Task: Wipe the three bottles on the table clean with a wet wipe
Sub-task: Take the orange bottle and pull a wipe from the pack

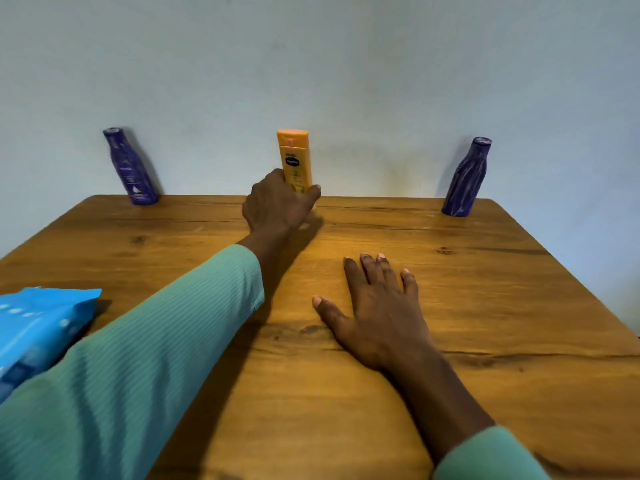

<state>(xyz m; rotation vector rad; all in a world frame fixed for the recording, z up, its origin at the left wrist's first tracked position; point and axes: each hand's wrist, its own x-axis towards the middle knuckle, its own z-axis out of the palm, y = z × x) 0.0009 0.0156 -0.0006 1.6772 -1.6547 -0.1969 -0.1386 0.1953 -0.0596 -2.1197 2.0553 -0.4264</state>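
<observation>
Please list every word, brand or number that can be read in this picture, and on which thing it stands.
Yellow bottle: dark oval logo, letters too blurred to read.
Left purple bottle: pale print, too small to read.
Right purple bottle: no print visible.
Blue wipe pack: no readable words.

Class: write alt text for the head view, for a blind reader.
A left hand grips the yellow bottle at the table's far edge, between a left purple bottle and a right purple bottle. The right hand lies flat on the table; a wipes pack lies near left.
</observation>
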